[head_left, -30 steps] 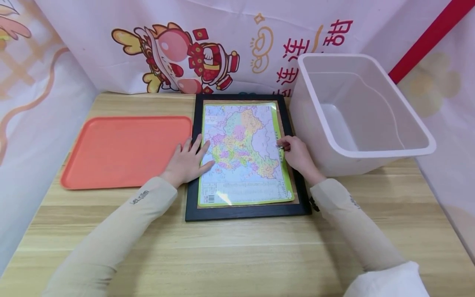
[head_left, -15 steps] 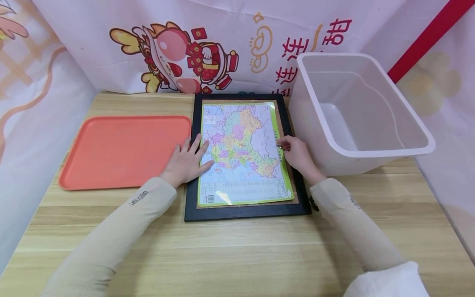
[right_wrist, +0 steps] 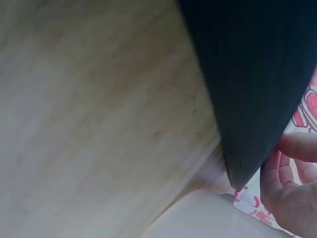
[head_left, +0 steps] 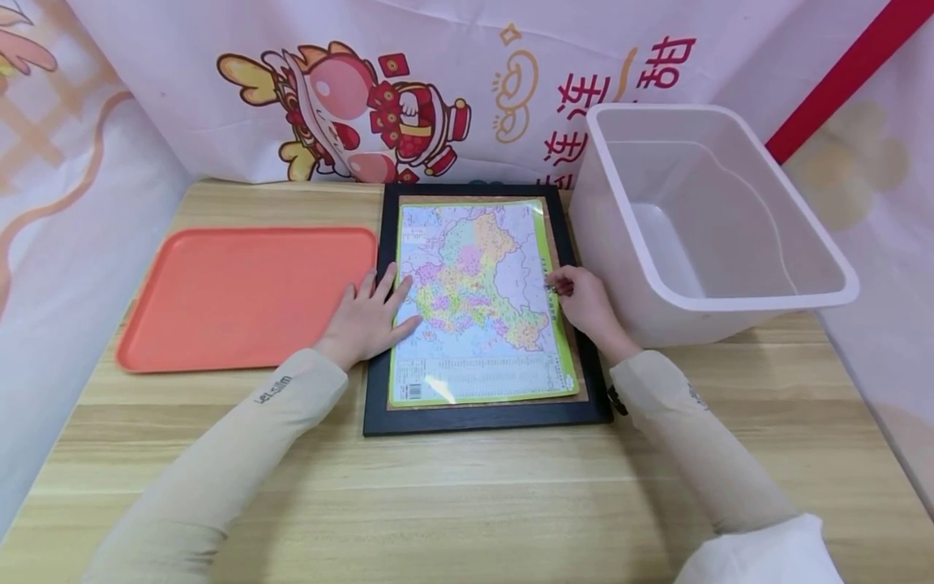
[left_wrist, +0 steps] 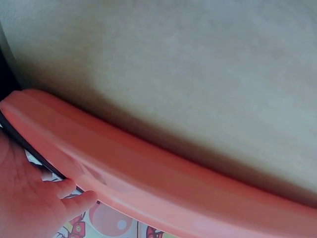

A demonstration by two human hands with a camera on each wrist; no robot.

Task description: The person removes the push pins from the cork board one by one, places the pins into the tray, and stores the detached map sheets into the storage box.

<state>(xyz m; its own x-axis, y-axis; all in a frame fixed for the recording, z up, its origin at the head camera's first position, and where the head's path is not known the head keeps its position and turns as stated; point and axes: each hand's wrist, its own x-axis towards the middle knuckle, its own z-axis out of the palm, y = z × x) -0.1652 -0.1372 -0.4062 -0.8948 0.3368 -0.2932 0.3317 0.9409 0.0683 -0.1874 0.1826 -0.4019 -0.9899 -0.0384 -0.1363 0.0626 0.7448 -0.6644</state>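
A map sheet (head_left: 467, 324) with a yellow-green border lies on a brown board inside a black frame (head_left: 481, 418). My left hand (head_left: 365, 318) rests with spread fingers across the frame's left side, fingertips on the map's left edge. At the map's right edge, my right hand (head_left: 584, 300) pinches a small silvery thing (head_left: 550, 288) between thumb and curled fingers; its kind I cannot tell. The left wrist view shows the left hand (left_wrist: 29, 198) beside the tray rim. In the right wrist view the right hand (right_wrist: 292, 193) is over the frame's dark edge (right_wrist: 247, 89).
A flat coral-red tray (head_left: 241, 300) lies left of the frame, close against it. On the right stands a deep white bin (head_left: 620, 243), its wall near my right hand. A printed cloth (head_left: 452, 49) hangs behind the wooden table (head_left: 438, 503).
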